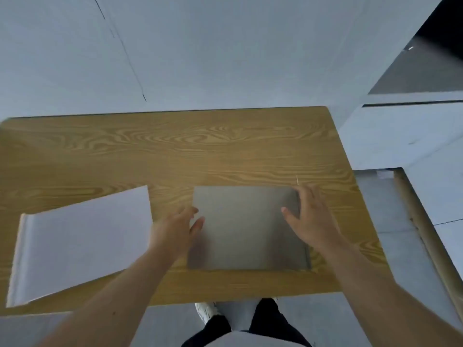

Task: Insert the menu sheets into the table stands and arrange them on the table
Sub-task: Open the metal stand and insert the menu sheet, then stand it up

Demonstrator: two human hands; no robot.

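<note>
A stack of white menu sheets lies at the near left of the wooden table. A clear, greyish table stand lies flat near the table's front, right of centre. My left hand rests at the stand's left edge with fingers apart, thumb over the edge. On the stand's right side lies my right hand, fingers spread, fingertips at its far right corner. Whether either hand grips the stand is unclear. The picture is blurred.
A white wall rises behind the table's far edge. To the right are a white cabinet and a wooden strip on the grey floor. My legs and one white shoe show below the front edge.
</note>
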